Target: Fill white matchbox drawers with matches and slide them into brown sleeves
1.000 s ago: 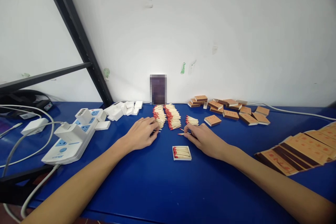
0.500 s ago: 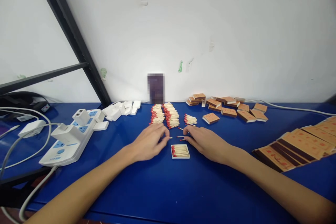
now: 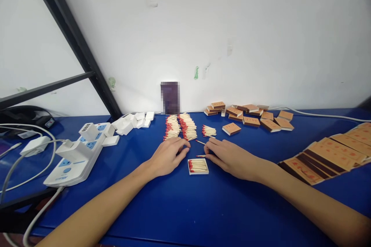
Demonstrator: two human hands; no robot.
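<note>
A small white tray (image 3: pixel 198 166) filled with red-headed matches lies on the blue table between my hands. My right hand (image 3: pixel 228 156), thumb and fingertips close together, pinches matches (image 3: pixel 200 156) just above the tray's right edge. To the tray's left, my left hand (image 3: pixel 169 156) has thumb and forefinger apart, with nothing visible between them. Behind my left hand are two long rows of matches (image 3: pixel 188 127). A smaller match pile (image 3: pixel 208 131) lies farther back, near my right hand, and a single match (image 3: pixel 200 142) rests in front of it.
White trays (image 3: pixel 127 124) and a power strip (image 3: pixel 84 154) with plugs and cables are on the left. Orange matchboxes (image 3: pixel 251 121) lie at the back right. Flat matchbox sleeves (image 3: pixel 330 156) fan out at the right. A blurred dark panel (image 3: pixel 170 98) leans on the wall.
The loose match near my left fingertips is no longer visible. Matches by my right hand have moved closer together at its fingertips. The view has shifted slightly.
</note>
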